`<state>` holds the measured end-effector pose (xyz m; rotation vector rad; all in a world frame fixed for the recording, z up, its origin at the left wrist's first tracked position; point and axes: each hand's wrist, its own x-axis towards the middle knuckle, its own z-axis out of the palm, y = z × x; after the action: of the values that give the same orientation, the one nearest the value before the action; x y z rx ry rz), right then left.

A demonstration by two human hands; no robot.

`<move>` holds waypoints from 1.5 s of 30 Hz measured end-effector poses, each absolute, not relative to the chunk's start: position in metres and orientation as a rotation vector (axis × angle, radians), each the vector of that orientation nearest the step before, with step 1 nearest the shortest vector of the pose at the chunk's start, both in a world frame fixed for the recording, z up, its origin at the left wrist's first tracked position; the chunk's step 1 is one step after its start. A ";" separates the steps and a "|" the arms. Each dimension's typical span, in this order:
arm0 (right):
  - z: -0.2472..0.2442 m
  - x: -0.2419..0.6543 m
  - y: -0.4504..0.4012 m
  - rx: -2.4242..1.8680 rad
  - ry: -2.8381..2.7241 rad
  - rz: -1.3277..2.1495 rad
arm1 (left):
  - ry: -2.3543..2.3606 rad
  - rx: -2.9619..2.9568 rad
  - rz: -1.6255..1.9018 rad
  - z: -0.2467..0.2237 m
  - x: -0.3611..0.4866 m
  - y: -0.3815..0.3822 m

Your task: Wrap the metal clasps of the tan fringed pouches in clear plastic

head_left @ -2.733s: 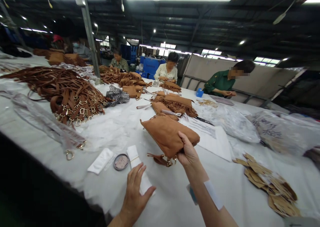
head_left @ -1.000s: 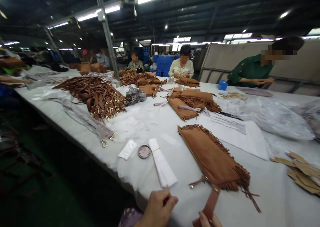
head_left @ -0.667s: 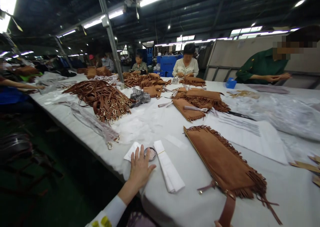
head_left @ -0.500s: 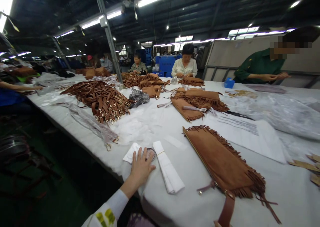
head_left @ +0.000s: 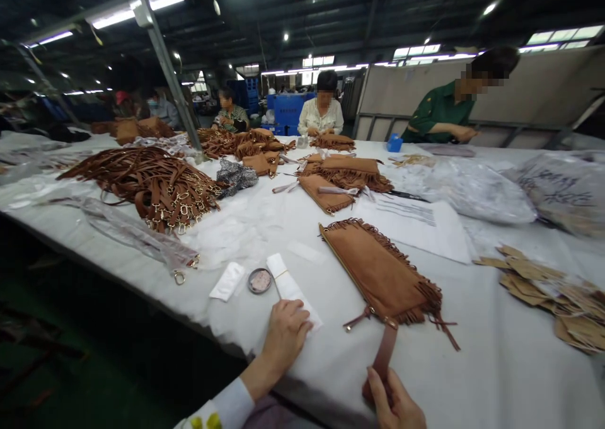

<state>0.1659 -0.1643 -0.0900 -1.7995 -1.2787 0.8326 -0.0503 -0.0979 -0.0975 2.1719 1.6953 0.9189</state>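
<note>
— What moved?
— Half a second ago the left hand (head_left: 287,328) lay flat by the small round tin (head_left: 259,280); now it has come nearer and rests curled on the near end of the white paper bundle (head_left: 288,284).
— And the right hand (head_left: 394,404)?
— Pinching the brown strap (head_left: 384,353) at the near table (head_left: 472,366) edge. That strap runs up to the fringed suede bag (head_left: 380,274), lying flat just beyond.
— Further out?
— Strap pile (head_left: 151,183) far left, paper tags (head_left: 543,290) right.

White-covered table (head_left: 472,366): fringed suede bag (head_left: 378,274) near front edge. Left of it, white strip bundle (head_left: 289,287), round tin (head_left: 259,280). Behind: printed sheet (head_left: 416,224). Far left: strap pile (head_left: 151,183).
</note>
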 end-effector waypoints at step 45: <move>-0.066 0.166 -0.176 -1.383 -1.135 1.392 | 0.806 0.642 0.879 -0.076 0.032 -0.136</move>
<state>0.1662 -0.1762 -0.0664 -1.3831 -1.1348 1.3921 0.0319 -0.1365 -0.0761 0.6420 0.8065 0.8789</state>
